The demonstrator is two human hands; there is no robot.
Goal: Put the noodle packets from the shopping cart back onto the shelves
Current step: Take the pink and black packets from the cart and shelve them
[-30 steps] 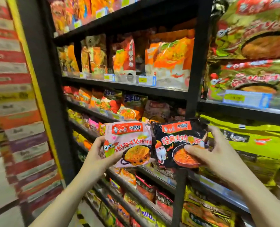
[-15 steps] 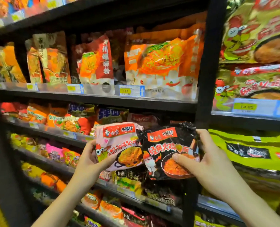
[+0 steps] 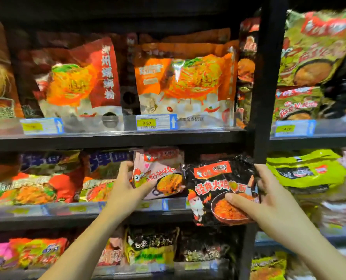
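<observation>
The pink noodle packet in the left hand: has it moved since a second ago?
Yes. The pink packet has gone inward, toward the shelf: earlier it was held out in front of the shelves, and now its top sits tucked beneath that shelf's edge.

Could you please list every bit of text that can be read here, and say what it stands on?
"经典火鸡面": black noodle packet gripped by the right hand.
"9.90": yellow price tag on the upper shelf rail.
Pink noodle packet in the left hand: text partly hidden.
Other packets and tags: too blurred.
</observation>
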